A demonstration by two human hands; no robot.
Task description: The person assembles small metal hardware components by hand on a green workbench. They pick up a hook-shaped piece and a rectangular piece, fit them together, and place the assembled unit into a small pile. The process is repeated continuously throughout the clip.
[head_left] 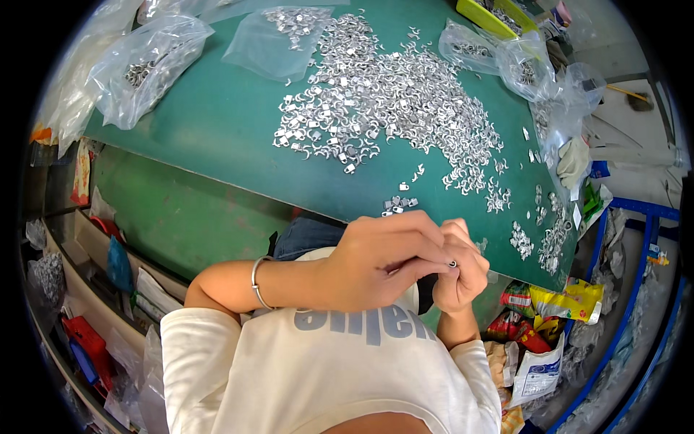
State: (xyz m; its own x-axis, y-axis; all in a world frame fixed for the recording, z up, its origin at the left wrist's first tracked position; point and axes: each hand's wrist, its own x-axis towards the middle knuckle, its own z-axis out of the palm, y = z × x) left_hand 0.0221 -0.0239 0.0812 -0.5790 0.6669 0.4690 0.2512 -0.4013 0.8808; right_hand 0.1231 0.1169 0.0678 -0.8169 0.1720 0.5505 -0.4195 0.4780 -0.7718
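Note:
My left hand (387, 254) and my right hand (461, 278) meet above the near edge of the table. Thumb and fingertips of the left are pinched together at a small silver metal piece (452, 264), too small to tell its exact kind. The right hand's fingers are curled closed against the same spot, and what they grip is mostly hidden. Just beyond my hands lies a small cluster of silver padlock-shaped metal pieces (399, 205). Farther back spreads a large pile of small silver metal parts (412, 90), many crescent-shaped, others like tiny lock bodies.
Clear plastic bags of metal parts (148, 69) lie on the green table (195, 137) at the left and far right. A yellow-green bin (499, 18) stands at the back right. Smaller piles (555, 239) sit near the right edge. A blue metal rack (636, 304) stands at the right.

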